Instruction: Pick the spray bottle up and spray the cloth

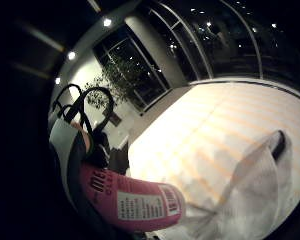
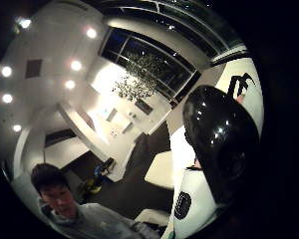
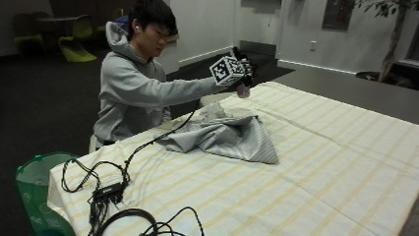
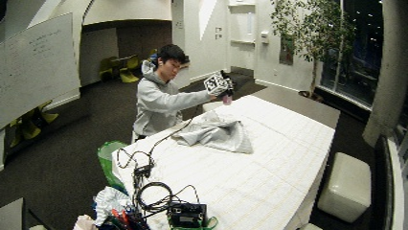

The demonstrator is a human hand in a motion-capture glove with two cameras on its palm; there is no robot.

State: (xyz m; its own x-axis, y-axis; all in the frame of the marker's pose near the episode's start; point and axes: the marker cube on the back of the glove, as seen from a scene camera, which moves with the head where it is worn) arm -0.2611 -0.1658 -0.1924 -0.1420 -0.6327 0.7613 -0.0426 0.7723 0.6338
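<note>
The gloved right hand (image 3: 241, 73) is wrapped around the pink spray bottle (image 3: 243, 90), held up over the rumpled grey cloth (image 3: 225, 137), probably so the mist lands on it.

glossy pink plastic spray bottle (image 1: 135, 204) with paper label, matt striped cloth (image 3: 225, 137), woven striped tablecloth (image 3: 327, 167)

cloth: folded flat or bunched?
Bunched. The cloth lies in a rumpled heap on the table, under the raised hand gripping the spray bottle.
</note>
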